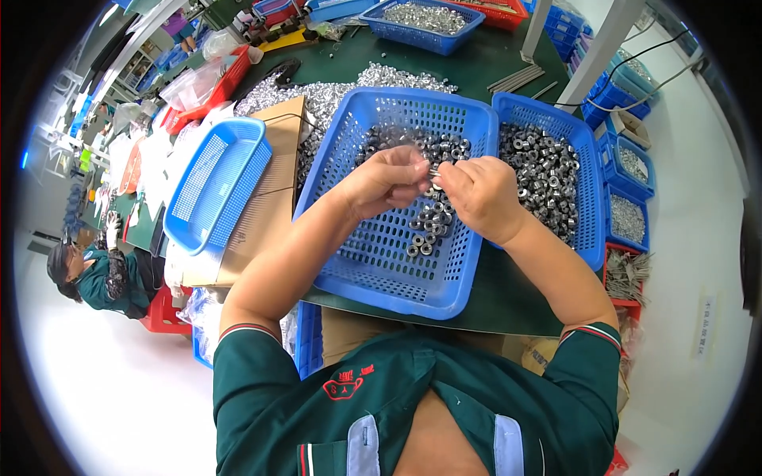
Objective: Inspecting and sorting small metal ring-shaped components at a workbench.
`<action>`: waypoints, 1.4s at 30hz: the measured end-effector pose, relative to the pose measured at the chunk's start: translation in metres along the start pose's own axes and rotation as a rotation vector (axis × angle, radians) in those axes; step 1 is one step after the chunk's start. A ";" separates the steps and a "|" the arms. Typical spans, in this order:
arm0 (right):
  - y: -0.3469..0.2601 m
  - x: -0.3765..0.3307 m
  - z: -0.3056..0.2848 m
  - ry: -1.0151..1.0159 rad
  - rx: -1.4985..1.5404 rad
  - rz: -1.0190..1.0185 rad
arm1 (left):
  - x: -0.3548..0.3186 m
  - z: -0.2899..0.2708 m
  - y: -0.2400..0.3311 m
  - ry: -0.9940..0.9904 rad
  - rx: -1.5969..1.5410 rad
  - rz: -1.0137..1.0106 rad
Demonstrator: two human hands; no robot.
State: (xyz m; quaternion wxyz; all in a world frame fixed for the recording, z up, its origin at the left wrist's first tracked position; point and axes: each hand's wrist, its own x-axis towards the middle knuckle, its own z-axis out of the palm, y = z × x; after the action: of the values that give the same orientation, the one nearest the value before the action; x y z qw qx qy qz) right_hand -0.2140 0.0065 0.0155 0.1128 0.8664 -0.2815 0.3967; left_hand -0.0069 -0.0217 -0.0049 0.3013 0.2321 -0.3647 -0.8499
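Observation:
My left hand point(386, 179) and my right hand point(486, 195) meet above a large blue perforated basket point(381, 278). Between their fingertips is a small silvery metal part point(434, 172), too small to name more exactly. Both hands are closed in a pinch around it. Under them lie dark and silvery ring-shaped metal parts point(429, 230), gathered toward the far side and middle of the basket. A second blue basket point(589, 230) at the right holds many similar ring-shaped parts point(544, 170).
A smaller blue basket point(218, 186) rests on cardboard point(262, 230) at the left. Shiny small parts point(317, 99) are heaped on the green table point(349, 51) beyond. Another blue basket point(425, 36) of silvery parts stands farther back. A metal post point(599, 59) rises at the right. A co-worker point(99, 270) sits at far left.

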 end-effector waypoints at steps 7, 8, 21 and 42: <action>0.002 -0.005 0.008 -0.060 0.221 0.262 | 0.004 0.008 -0.002 0.175 0.169 0.090; 0.003 -0.002 0.006 -0.105 0.273 0.344 | 0.004 0.009 0.001 0.154 0.185 0.114; 0.017 0.002 0.006 -0.165 0.607 0.708 | 0.003 -0.002 0.007 0.113 -0.034 0.004; 0.018 -0.002 0.008 -0.214 0.522 0.568 | 0.022 -0.011 -0.038 0.010 1.701 -0.029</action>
State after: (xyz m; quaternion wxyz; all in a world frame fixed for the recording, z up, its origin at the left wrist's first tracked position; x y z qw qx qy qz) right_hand -0.2208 -0.0110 0.0084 -0.2554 0.7901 -0.4097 0.3777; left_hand -0.0289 -0.0215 -0.0445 0.0150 0.3878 -0.8750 -0.2893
